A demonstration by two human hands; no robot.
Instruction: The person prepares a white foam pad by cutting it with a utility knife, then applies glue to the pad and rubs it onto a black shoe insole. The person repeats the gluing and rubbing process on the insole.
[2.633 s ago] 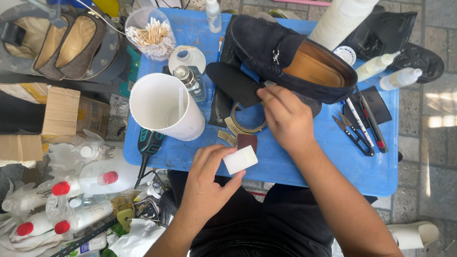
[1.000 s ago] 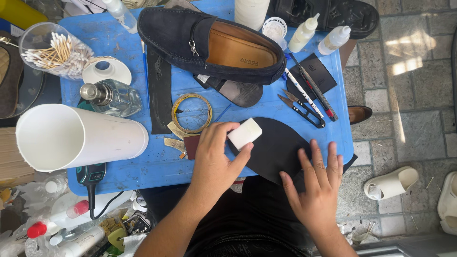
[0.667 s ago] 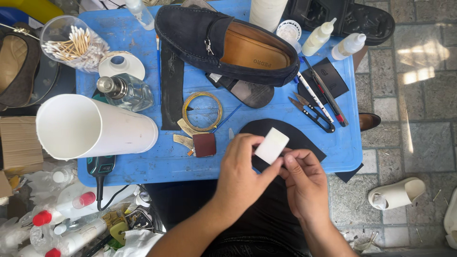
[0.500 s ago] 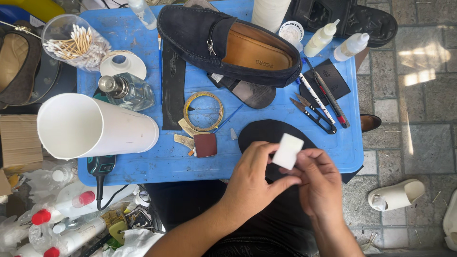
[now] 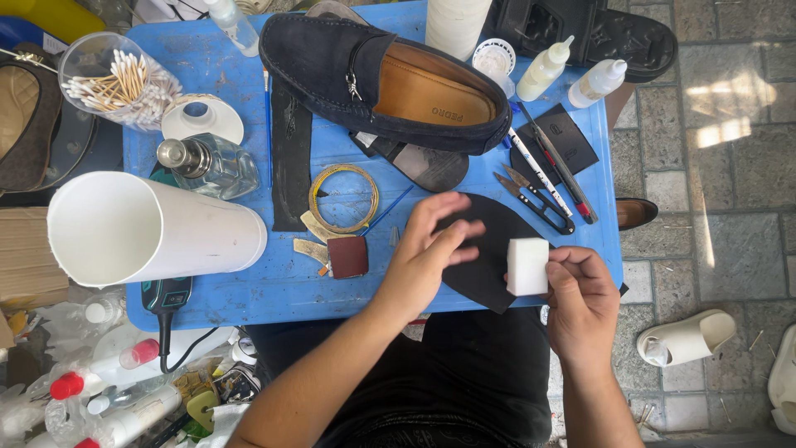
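My right hand (image 5: 579,300) pinches a small white sponge block (image 5: 526,266) at the front right of the blue table (image 5: 249,290). My left hand (image 5: 427,253) rests flat with spread fingers on a black rubber sole piece (image 5: 497,249) that lies at the table's front edge. A dark suede loafer (image 5: 381,79) with a tan lining lies on its side at the back of the table. A small brown pad (image 5: 347,257) sits just left of my left hand.
A big white tube (image 5: 149,228) lies at the left. Near it stand a glass bottle (image 5: 207,164), a jar of cotton swabs (image 5: 116,79) and a yellow ring (image 5: 343,197). Snips (image 5: 531,199), pens (image 5: 551,170) and two squeeze bottles (image 5: 572,75) sit at the right. A white slipper (image 5: 692,336) lies on the pavement.
The white block passed from my left hand to my right hand. My left hand then moved up and laid itself on the black sole piece.
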